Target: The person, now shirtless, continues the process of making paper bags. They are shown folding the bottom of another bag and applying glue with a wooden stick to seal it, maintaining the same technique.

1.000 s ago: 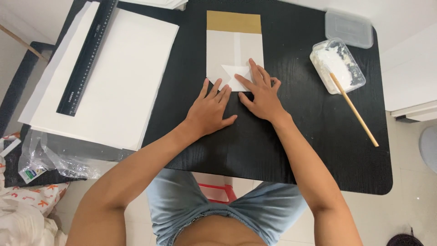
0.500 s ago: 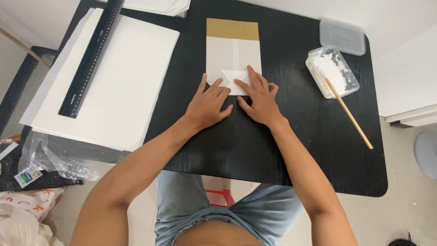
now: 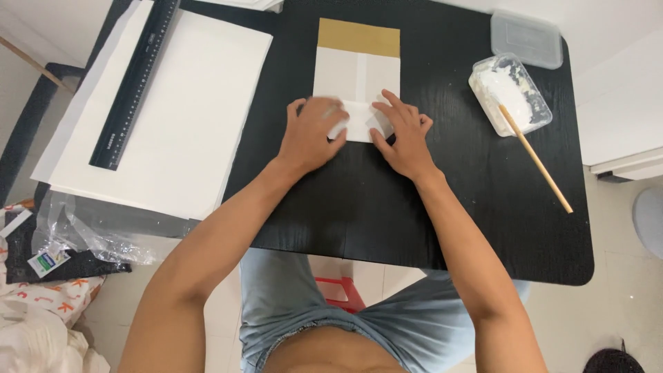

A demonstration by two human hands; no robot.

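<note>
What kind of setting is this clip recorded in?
Probably a home craft corner, not a workshop: a small black table on a tiled floor, with large white paper sheets under a black ruler, and a tub of white paste. Both hands press a folded paper bag.

Bare black counter (image 3: pixel 414 214) near edge, in front of both hands: open passage. Left blocked by white paper sheets (image 3: pixel 179 110) with black ruler (image 3: pixel 135 83) on top. Right: paste tub (image 3: pixel 510 93), wooden stick (image 3: pixel 535 157) angled out, lid (image 3: pixel 528 38) behind.
</note>
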